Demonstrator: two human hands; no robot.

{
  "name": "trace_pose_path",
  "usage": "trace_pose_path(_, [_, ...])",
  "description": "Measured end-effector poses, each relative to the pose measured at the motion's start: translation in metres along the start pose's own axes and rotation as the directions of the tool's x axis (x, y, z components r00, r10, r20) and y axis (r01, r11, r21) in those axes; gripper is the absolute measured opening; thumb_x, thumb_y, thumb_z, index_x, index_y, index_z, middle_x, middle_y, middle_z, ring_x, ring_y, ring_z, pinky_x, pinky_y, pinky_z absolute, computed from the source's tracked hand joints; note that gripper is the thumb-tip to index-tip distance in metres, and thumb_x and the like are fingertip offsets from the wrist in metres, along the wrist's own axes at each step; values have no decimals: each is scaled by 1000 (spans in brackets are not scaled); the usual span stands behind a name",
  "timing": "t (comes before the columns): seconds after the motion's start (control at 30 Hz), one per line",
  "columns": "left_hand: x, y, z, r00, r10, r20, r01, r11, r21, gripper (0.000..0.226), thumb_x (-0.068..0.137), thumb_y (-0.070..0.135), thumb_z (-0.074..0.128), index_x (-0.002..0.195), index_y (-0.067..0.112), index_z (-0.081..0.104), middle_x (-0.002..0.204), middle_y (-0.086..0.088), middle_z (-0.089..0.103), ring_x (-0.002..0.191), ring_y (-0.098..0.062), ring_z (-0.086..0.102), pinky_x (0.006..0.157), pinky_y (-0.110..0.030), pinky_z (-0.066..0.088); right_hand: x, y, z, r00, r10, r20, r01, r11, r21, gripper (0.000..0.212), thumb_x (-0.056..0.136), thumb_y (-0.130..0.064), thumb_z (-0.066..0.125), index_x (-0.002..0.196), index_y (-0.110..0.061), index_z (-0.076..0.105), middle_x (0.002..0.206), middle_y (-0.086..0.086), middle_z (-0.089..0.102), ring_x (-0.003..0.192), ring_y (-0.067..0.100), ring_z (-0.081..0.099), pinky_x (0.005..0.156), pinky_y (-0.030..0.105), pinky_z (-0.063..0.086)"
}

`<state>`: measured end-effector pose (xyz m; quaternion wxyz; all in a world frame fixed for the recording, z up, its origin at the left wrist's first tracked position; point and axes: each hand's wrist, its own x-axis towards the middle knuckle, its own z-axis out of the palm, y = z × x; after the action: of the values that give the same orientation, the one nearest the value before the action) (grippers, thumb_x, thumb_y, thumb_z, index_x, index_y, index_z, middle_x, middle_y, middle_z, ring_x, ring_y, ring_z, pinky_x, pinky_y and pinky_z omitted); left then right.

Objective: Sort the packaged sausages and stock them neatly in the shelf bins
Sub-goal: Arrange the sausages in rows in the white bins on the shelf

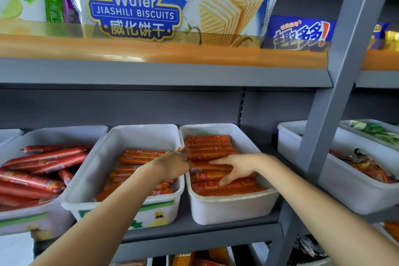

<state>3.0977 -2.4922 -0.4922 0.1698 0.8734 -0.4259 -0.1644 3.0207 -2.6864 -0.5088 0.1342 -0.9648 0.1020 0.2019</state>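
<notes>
Three white bins stand side by side on the grey shelf. The right bin (233, 207) holds orange packaged sausages (207, 147) laid in rows. The middle bin (121, 198) holds more orange sausages (138, 155), less tidy. The left bin (43, 220) holds longer red sausages (49, 157). My right hand (235, 168) lies flat in the right bin, its straight fingers pressing on the sausages. My left hand (176, 163) reaches across the wall between the middle and right bins, its fingers touching the sausages at the right bin's left side; what they do there is partly hidden.
A grey upright post (323, 119) stands right of the bins. Beyond it another white bin (349, 192) holds mixed snack packets. The shelf above carries a large wafer biscuit bag (172, 2) and other packets. More goods show on the shelf below.
</notes>
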Motion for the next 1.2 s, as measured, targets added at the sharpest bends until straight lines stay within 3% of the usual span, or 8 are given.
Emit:
trace_pose_path(0.17, [1,0,2,1000,-3,3,3,999,33,47,103,25,27,148,24,15,154,-3,23,136,-24,34,110,-33,29,10,15,3,989,-24,-145,27,1000,14,57,94,-40,52,145,-38,29,153,-4,24,139,21,27,114,42,27])
trace_pose_path(0.33, [5,-4,5,1000,-19,-12,18,1000,-12,46,102,21,31,147,23,21,153,-3,25,136,-23,34,112,-35,29,18,4,4,917,-44,-397,-50,973,-223,44,98,-28,45,141,-32,41,145,-3,33,131,23,35,109,37,31])
trace_pose_path(0.4, [5,-4,5,999,-33,-24,33,999,-12,45,102,19,31,146,22,22,152,-4,27,132,-22,39,110,-33,33,21,1,4,943,-3,-334,-55,985,-163,43,102,-27,36,144,-35,34,152,-4,26,134,24,33,111,36,30])
trace_pose_path(0.5, [7,-6,6,1000,-14,-9,13,998,-60,41,103,21,29,143,25,24,148,-2,34,126,-21,45,107,-37,38,22,5,8,969,55,-242,-84,990,-113,50,103,-37,29,150,-35,14,160,-3,0,146,24,8,119,41,13])
trace_pose_path(0.63, [5,-6,4,1000,13,-2,-13,999,-36,43,103,26,28,145,28,19,150,-1,31,127,-22,44,108,-37,37,26,14,17,981,124,-148,-141,984,-111,69,96,-53,37,147,-43,-7,158,0,-17,146,31,-7,118,51,7])
trace_pose_path(0.77, [6,-6,3,1000,28,-13,-27,999,43,46,102,28,26,147,29,15,153,-2,27,132,-24,40,110,-37,33,27,10,13,983,102,-151,-122,984,-131,63,99,-45,35,147,-43,-5,158,-1,-17,145,32,-10,118,52,5])
trace_pose_path(1.0, [4,-2,3,999,52,-5,-52,996,68,48,103,27,24,149,30,9,156,0,18,137,-21,33,109,-30,28,36,1,15,944,246,-218,-241,969,49,87,91,-68,27,149,-20,-15,158,7,-15,146,28,-11,118,49,0])
trace_pose_path(1.2, [11,-10,9,996,2,-85,-3,1000,-14,51,101,16,34,149,12,18,157,-7,12,145,-24,13,115,-32,12,26,1,11,954,154,-257,-136,987,85,69,98,-53,30,152,-25,-3,158,1,-15,145,23,-14,119,47,1])
